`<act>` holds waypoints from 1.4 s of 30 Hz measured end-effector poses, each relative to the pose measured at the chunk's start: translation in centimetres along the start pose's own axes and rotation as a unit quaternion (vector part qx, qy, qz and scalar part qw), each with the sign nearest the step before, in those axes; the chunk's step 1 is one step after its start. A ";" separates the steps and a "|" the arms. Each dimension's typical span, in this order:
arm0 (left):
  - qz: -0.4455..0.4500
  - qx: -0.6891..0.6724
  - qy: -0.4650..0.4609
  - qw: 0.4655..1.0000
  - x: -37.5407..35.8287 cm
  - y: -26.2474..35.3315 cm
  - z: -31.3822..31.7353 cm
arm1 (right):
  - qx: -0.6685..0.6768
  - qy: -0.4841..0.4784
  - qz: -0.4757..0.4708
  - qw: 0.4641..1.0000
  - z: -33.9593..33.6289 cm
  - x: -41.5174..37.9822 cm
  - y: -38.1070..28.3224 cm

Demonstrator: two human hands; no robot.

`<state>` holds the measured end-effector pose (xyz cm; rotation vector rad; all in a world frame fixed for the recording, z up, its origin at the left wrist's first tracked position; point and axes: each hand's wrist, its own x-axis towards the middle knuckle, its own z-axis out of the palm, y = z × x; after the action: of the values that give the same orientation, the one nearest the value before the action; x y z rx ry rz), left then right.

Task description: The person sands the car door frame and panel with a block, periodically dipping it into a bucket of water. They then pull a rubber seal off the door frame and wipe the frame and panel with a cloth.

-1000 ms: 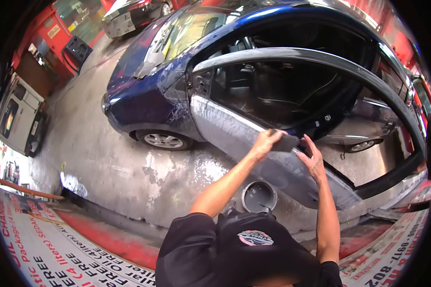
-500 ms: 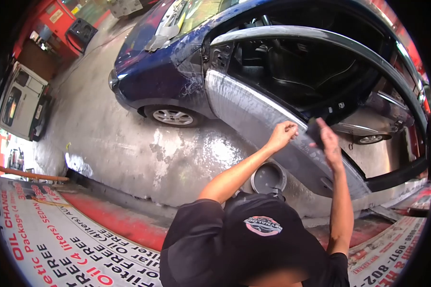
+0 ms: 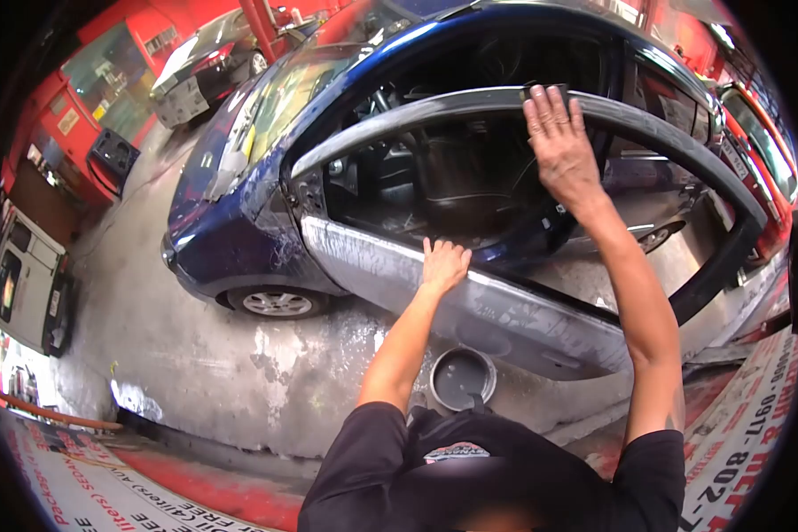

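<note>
A blue car [image 3: 239, 191] stands on a wet concrete floor [image 3: 222, 346] in a red-walled workshop, its front door [image 3: 470, 293] swung wide open toward the person. The door is sanded down to dull grey, wet and streaked. Its lower panel runs as a long slab from the hinge at the left down toward the lower right. Above it the window frame [image 3: 665, 133] arches over an open gap, through which the dark seats show.

The right hand [image 3: 559, 146] is raised high and lies flat against the top of the window frame, fingers spread and pointing up. Under the fingertips sits a small dark sanding pad [image 3: 547, 90], pressed to the frame rather than gripped; only its upper edge shows past the fingers. The frame's long axis runs left to right beneath the palm, curving down to the right, so the pad can travel either way along the arch.

The left hand [image 3: 443, 266] is lower and nearer the body. It rests open on the top edge of the lower panel, at the window sill, holding nothing. The two hands are well apart, with the window opening between them.

Below the door, just beside the left forearm, a round grey bucket [image 3: 461, 379] stands on the floor. A printed banner [image 3: 736, 434] lies at the right, another at the lower left. A second car [image 3: 199, 66] is parked at the back.
</note>
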<state>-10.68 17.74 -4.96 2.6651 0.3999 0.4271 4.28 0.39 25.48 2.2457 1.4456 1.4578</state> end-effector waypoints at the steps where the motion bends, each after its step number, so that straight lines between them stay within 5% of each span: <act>1: -0.008 0.053 -0.004 0.999 0.6 0.1 0.1 | 0.013 0.004 -0.006 1.000 0.0 0.4 -0.7; 3: -0.001 0.110 0.024 0.994 1.5 0.0 1.2 | 0.022 -0.006 -0.020 1.000 0.1 0.9 -1.2; 5: -0.043 0.102 -0.052 0.992 3.5 -0.9 1.1 | 0.027 0.006 -0.021 0.999 -0.1 -0.2 1.2; 9: 0.028 0.080 0.098 0.991 2.9 -1.3 2.8 | -0.081 -0.016 0.095 0.992 -2.3 -5.1 9.8; 12: 0.055 0.062 0.067 0.994 1.7 -0.5 2.1 | -0.082 -0.016 0.136 0.987 -1.6 -4.4 6.6; 16: 0.062 0.048 0.090 0.993 2.2 -0.7 1.7 | 0.021 0.021 0.052 0.998 2.7 3.1 -5.3; 19: 0.087 0.028 0.107 0.990 2.2 -0.9 1.7 | 0.063 0.015 0.011 0.998 1.2 1.7 -1.6; 23: 0.105 0.026 0.095 0.990 2.4 -1.3 1.2 | -0.114 -0.016 0.141 0.983 -0.7 -5.0 6.1; 25: 0.104 0.035 0.093 0.990 2.2 -1.2 1.4 | -0.090 0.032 0.200 0.975 0.7 -1.9 2.0; 29: 0.141 0.046 0.097 0.984 2.0 -1.3 1.2 | -0.005 0.006 0.089 0.996 1.9 2.7 -5.0; 33: 0.133 0.038 0.112 0.984 1.6 -1.9 0.9 | -0.070 0.002 0.102 0.992 -2.8 -2.2 3.6; 36: 0.124 0.043 0.112 0.985 1.4 -1.1 1.0 | -0.077 0.033 0.160 0.984 -1.1 -2.0 1.6; 39: 0.140 0.035 0.121 0.982 1.2 -1.5 0.7 | 0.010 0.012 0.073 0.997 0.1 1.2 -4.4; 42: 0.142 0.032 0.109 0.983 1.0 -1.5 0.7 | -0.025 -0.033 0.044 0.998 -2.4 -2.0 1.4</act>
<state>-9.83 19.16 -6.01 2.7551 0.0942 0.8093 3.19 -2.83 26.21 2.3309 1.2940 1.4128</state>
